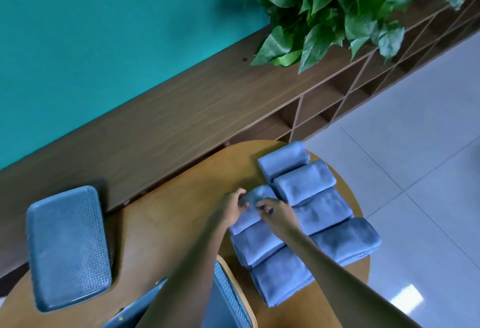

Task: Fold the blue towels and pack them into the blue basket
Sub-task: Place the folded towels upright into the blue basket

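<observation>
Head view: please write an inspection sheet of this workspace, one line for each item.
Surface: round wooden table, beside a low wooden shelf unit.
Job's things: folded blue towels in rows at the table's right; blue basket at the near edge, partly hidden by the arms.
Clutter: blue perforated lid at the table's left.
Hands: left hand and right hand both pinch the towel being folded.
Cables: nothing seen.
Surroundings: teal wall, green plant, grey tiled floor.

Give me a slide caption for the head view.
Both hands grip a folded blue towel beside six others.
</observation>
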